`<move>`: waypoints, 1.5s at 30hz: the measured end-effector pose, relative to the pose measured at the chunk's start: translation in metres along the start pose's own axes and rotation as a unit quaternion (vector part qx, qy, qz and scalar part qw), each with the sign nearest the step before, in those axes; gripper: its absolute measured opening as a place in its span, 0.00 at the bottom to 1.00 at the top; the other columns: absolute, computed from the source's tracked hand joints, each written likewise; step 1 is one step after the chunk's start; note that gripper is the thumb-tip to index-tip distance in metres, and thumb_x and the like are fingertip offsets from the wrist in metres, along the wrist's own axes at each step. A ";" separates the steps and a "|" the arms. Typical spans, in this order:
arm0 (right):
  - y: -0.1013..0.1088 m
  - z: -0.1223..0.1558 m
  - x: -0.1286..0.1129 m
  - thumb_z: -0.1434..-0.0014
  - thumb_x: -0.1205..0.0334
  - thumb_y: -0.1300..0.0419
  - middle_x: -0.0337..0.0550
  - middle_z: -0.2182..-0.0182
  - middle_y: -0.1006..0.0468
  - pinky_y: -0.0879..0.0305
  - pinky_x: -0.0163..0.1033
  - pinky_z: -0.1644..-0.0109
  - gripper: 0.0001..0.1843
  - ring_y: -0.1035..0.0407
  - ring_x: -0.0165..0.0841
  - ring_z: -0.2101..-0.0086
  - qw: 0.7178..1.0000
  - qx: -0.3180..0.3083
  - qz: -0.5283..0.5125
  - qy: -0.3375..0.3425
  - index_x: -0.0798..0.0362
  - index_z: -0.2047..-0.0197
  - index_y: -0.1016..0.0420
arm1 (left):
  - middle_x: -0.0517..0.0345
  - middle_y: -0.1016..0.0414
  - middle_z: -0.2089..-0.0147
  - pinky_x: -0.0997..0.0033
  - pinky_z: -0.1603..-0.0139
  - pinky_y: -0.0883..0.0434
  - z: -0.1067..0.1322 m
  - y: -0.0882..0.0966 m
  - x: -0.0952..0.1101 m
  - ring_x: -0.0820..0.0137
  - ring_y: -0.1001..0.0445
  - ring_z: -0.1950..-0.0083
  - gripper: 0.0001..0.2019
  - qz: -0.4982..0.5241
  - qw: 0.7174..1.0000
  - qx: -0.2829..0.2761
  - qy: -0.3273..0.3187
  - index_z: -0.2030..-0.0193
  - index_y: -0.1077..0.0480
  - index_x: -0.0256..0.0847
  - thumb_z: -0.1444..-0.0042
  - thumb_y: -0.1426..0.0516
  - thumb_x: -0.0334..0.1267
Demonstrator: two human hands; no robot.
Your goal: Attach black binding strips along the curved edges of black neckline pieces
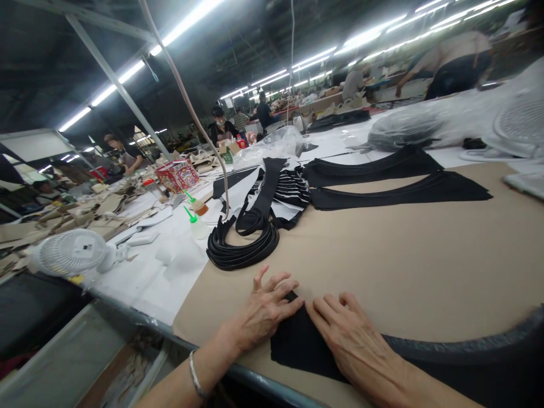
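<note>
A black fabric piece (297,340) lies at the front of the brown board (403,255), its long curved part (476,362) running off to the right with a frayed-looking greyish edge. At its far left corner, my left hand (266,306) grips the edge between thumb and fingers, with the other fingers bent and raised a little. My right hand (348,331) rests on the same piece just to the right, its fingers curled and the tips pressed at the upper edge. Both sets of fingertips nearly meet. What lies under the right palm is hidden.
Beyond my hands lie a coil of black strips (242,258) and two curved black panels (395,195). Green-tipped bottles (196,204), a patterned red box (178,174) and a white fan (72,252) stand leftward. Another fan (521,124) is at right. People work behind.
</note>
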State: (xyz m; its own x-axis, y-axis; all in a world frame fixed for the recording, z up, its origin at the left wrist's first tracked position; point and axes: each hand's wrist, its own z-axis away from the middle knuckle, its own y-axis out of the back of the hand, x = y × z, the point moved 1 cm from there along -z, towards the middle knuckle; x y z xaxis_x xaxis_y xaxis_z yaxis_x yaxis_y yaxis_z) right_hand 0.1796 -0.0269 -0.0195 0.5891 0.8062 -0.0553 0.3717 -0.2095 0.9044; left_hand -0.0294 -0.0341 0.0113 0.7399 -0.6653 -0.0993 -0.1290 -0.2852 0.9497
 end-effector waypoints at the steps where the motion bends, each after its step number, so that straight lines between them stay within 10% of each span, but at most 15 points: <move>1: -0.004 0.003 -0.001 0.48 0.79 0.49 0.45 0.62 0.26 0.43 0.48 0.53 0.21 0.35 0.38 0.62 1.000 0.003 0.020 0.011 0.55 0.53 0.28 | 0.57 0.32 0.40 0.47 0.32 0.65 0.001 0.000 0.001 0.63 0.44 0.34 0.20 0.011 1.000 -0.003 0.010 0.44 0.32 0.53 0.38 0.50 0.28; 10: 0.013 -0.016 0.003 0.44 0.75 0.48 0.43 0.62 0.27 0.45 0.46 0.56 0.18 0.36 0.38 0.62 0.991 -0.102 -0.070 -0.058 0.50 0.54 0.27 | 0.54 0.26 0.52 0.57 0.43 0.45 0.013 -0.002 0.023 0.66 0.31 0.48 0.18 0.106 0.979 0.059 0.166 0.49 0.29 0.44 0.37 0.55 0.26; 45: 0.009 -0.027 0.011 0.38 0.76 0.58 0.49 0.51 0.28 0.43 0.47 0.51 0.28 0.36 0.40 0.53 0.960 -0.177 -0.172 -0.131 0.50 0.39 0.35 | 0.52 0.29 0.44 0.56 0.41 0.46 0.020 -0.010 0.025 0.64 0.36 0.42 0.24 0.101 0.977 -0.006 0.188 0.40 0.36 0.43 0.41 0.53 0.23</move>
State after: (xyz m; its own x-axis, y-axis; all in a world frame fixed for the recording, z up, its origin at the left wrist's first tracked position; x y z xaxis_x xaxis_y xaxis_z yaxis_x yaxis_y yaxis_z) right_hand 0.1704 -0.0049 -0.0008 0.6531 0.6173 -0.4387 0.3362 0.2828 0.8983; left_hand -0.0225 -0.0618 -0.0071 0.8903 -0.4068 0.2049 -0.2917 -0.1638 0.9424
